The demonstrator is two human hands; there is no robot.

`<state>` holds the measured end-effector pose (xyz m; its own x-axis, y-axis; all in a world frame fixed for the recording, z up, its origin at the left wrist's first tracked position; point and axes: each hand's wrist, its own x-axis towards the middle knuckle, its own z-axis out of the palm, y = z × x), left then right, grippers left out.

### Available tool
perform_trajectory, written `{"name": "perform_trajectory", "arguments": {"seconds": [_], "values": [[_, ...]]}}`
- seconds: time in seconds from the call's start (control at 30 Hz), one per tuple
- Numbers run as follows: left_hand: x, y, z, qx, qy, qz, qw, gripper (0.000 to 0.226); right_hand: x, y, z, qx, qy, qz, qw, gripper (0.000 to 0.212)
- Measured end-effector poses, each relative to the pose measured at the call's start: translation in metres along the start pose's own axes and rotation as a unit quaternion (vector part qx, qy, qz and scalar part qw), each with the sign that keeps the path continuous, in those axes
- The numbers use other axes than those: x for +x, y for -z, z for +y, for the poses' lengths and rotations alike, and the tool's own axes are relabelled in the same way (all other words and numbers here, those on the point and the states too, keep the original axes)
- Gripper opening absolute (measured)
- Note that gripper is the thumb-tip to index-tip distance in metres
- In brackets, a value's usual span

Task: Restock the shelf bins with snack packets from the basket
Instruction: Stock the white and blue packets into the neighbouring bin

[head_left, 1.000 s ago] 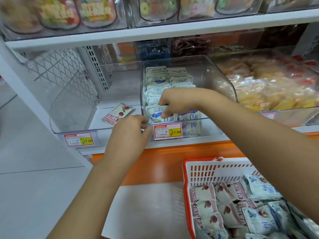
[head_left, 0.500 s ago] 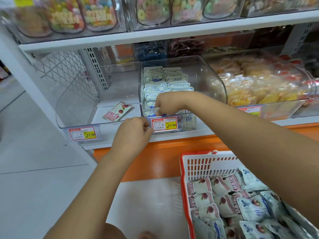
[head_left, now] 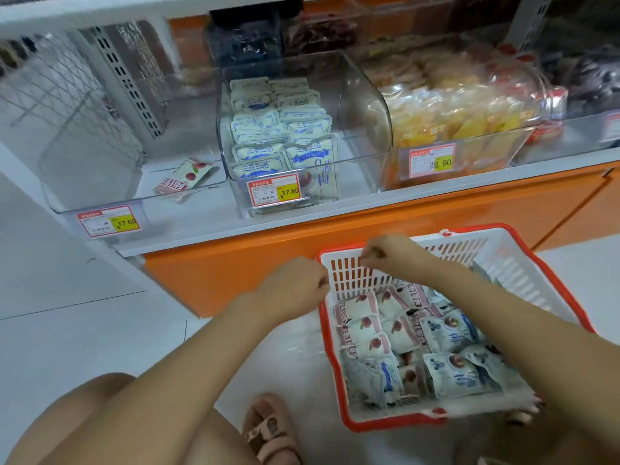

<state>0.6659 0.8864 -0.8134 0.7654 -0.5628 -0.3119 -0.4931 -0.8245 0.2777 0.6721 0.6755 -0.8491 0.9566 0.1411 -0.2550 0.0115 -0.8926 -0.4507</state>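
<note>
A white basket with a red rim (head_left: 523, 243) stands on the floor below the shelf and holds several pink-labelled packets (head_left: 360, 308) and blue-labelled packets (head_left: 449, 330). My left hand (head_left: 297, 286) hovers just left of the basket's far corner, fingers curled, holding nothing. My right hand (head_left: 389, 253) is over the basket's far rim, fingers curled too, with nothing in it. On the shelf, the middle clear bin (head_left: 367, 105) holds rows of blue-and-white packets (head_left: 285, 142). The left clear bin (head_left: 97, 162) holds one pink-labelled packet (head_left: 186, 177).
A right-hand bin (head_left: 469, 119) is full of yellow snack bags. Price tags (head_left: 273, 194) clip to the bin fronts. An orange base panel (head_left: 255, 266) runs under the shelf ledge. My knee and sandalled foot (head_left: 268, 427) are on the white floor left of the basket.
Both hands have left the middle bin and dropped to the basket's far rim. The view has tilted down, showing more of the basket and my legs.
</note>
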Motion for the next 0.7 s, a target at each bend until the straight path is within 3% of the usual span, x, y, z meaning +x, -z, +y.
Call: {"name": "perform_trajectory", "arguments": {"seconds": [0.1, 0.2, 0.3, 0.37, 0.43, 0.57, 0.7], "values": [[0.014, -0.037, 0.000, 0.002, -0.001, -0.103, 0.995, 0.026, -0.016, -0.058, 0.031, 0.022, -0.065, -0.155, 0.986, 0.026], [0.022, -0.055, -0.008, 0.005, 0.012, -0.157, 0.988, 0.023, -0.036, -0.116, 0.035, 0.037, -0.086, -0.254, 0.963, 0.044], [0.020, -0.055, -0.008, -0.025, 0.012, -0.160, 0.987, 0.022, -0.052, -0.161, 0.033, 0.014, -0.115, -0.314, 0.942, 0.034], [0.017, -0.052, -0.005, -0.041, 0.023, -0.151, 0.987, 0.021, -0.059, -0.174, 0.033, -0.007, -0.132, -0.302, 0.944, 0.024], [0.017, -0.054, -0.005, -0.061, 0.037, -0.141, 0.987, 0.019, -0.060, -0.173, 0.037, -0.002, -0.162, -0.269, 0.950, 0.030], [0.021, -0.057, -0.005, -0.140, 0.089, -0.129, 0.978, 0.017, -0.050, -0.137, 0.040, 0.064, -0.222, -0.171, 0.958, 0.011], [0.027, -0.047, 0.004, -0.330, 0.179, -0.152, 0.914, 0.043, -0.034, -0.079, 0.018, 0.163, -0.225, -0.053, 0.959, 0.014]]}}
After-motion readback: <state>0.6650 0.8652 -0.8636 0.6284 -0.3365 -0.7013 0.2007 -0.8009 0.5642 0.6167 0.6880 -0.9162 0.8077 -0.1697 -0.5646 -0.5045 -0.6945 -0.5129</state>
